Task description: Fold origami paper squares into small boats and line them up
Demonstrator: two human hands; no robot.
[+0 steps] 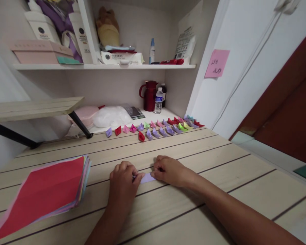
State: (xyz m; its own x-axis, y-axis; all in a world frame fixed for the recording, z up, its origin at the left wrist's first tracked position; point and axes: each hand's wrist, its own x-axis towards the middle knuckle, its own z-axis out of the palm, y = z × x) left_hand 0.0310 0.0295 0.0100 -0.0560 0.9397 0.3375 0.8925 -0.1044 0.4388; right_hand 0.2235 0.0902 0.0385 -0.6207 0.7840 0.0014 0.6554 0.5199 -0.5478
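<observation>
A small folded strip of lavender paper (147,178) lies low over the wooden table between my two hands. My left hand (124,178) has its thumb and fingers closed on the strip's left end. At the right end, my right hand (169,170) pinches the paper between thumb and curled fingers. Both ends of the strip are hidden by the fingers. Beyond the hands, several folded paper boats (163,131) in purple, red, pink, green and yellow stand in rows along the table's far side.
To the left lies a stack of coloured paper (53,187), red on top. A small raised wooden shelf (35,107) on black legs stands behind it. At the back are a red jug (150,97), a water bottle (158,102) and a white plastic bag (112,116).
</observation>
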